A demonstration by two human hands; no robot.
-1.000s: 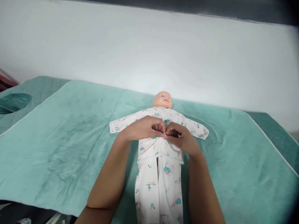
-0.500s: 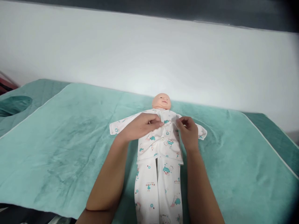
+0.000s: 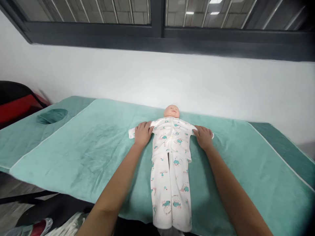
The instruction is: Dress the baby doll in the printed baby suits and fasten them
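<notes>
A baby doll (image 3: 171, 111) lies on its back on a teal towel (image 3: 93, 144), dressed in a white top and trousers (image 3: 171, 170) printed with teal figures. Its arms are stretched out to both sides. My left hand (image 3: 143, 132) lies flat on the doll's sleeve at the left, fingers together and extended. My right hand (image 3: 204, 136) rests flat on the sleeve at the right, which it mostly covers. Neither hand holds anything. The trouser legs reach past the near edge of the towel.
The towel covers a darker green padded table (image 3: 283, 141) with a face hole (image 3: 52, 115) at the left. A white wall and a dark window frame (image 3: 157, 36) stand behind. A red and black object (image 3: 17, 105) is at far left; clutter lies on the floor (image 3: 36, 226).
Both hands left the front of the doll's top and moved outward onto its sleeves, opening flat. The view pulled back and tilted up, showing the window and the floor.
</notes>
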